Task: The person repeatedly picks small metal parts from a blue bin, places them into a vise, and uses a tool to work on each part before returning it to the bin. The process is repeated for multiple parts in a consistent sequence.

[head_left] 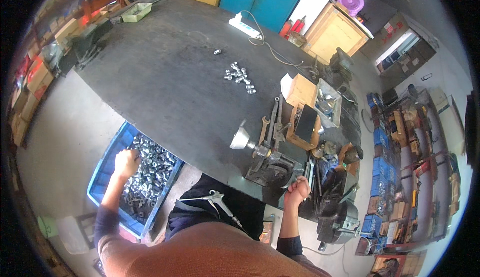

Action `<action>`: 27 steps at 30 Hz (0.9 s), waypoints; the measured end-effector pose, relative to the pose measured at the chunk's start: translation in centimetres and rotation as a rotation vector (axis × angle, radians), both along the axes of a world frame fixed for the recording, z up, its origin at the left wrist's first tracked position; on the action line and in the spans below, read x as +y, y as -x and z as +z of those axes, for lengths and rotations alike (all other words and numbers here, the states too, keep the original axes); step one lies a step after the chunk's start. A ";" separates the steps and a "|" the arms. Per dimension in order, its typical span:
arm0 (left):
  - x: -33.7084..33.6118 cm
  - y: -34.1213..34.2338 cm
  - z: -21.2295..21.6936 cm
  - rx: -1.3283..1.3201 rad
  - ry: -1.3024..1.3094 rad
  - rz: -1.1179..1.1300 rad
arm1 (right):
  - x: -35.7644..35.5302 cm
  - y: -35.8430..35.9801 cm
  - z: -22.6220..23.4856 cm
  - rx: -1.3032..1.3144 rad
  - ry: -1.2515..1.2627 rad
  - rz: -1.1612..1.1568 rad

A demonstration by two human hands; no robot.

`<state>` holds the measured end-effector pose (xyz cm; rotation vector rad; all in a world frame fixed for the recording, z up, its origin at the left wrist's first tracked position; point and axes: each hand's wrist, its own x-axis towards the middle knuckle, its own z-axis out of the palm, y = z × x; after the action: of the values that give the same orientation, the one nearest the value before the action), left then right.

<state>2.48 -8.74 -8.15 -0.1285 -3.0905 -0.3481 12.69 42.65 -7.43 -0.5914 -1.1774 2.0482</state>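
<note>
My left hand (127, 164) reaches into a blue plastic crate (98, 173), its fingers curled at the upper left of a heap of shiny metal fittings (153, 166). What those fingers grip is hidden. At the bench's near edge, my right hand (298, 190) is closed beside a small bench fixture (275, 168); a thin metal end shows by its fingertips, too small to name. A pale funnel-shaped piece (240, 138) sticks out from the fixture's left side. Farther back on the dark bench top (165, 72) lies a loose cluster of metal fittings (240, 77), with one fitting (217, 51) apart.
An air blow gun (216, 199) lies across my lap. Wrenches (270, 122), an open wooden box (301, 127) and a bench vise (337, 222) crowd the right side. A power strip (244, 27) with a cable sits at the back; a green tray (136, 12) stands far left.
</note>
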 end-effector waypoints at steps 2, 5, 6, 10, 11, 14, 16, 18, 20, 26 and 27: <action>0.7 1.2 0.8 0.059 -0.122 -0.024 | 0.0 1.3 0.3 -0.093 -0.021 -0.108; 5.4 4.7 3.9 0.081 -0.274 -0.094 | 1.1 1.9 -0.9 -0.059 -0.057 -0.003; 7.2 6.4 4.9 0.035 -0.230 -0.135 | 1.0 2.0 -0.7 -0.046 -0.052 0.003; 14.7 15.2 5.1 0.112 -0.472 -0.401 | 1.2 1.7 -1.2 -0.035 -0.062 0.000; 16.7 18.0 4.4 0.102 -0.472 -0.451 | 0.9 1.6 -1.1 -0.038 -0.057 -0.008; 22.6 25.8 1.6 0.274 -0.242 -0.519 | 0.5 1.4 -0.8 -0.039 -0.013 -0.022; 26.2 29.0 2.0 0.178 -0.083 -0.510 | 0.6 1.0 -0.8 -0.124 -0.052 -0.045; 28.5 30.4 1.8 0.176 -0.017 -0.476 | 0.3 1.0 -0.5 -0.129 -0.052 -0.092; 29.4 31.3 1.8 0.144 0.121 -0.489 | 0.0 1.0 -0.3 -0.105 -0.019 -0.053; 28.2 31.6 0.9 0.252 0.120 -0.491 | 0.2 1.1 -0.3 -0.073 -0.024 -0.032; 27.8 31.2 1.0 0.267 0.086 -0.467 | 0.4 1.1 -0.6 -0.066 -0.022 -0.029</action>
<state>-28.77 19.05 -7.15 -0.8315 -2.7788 -0.1860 11.63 43.07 -8.07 -0.6658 -1.2202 2.0028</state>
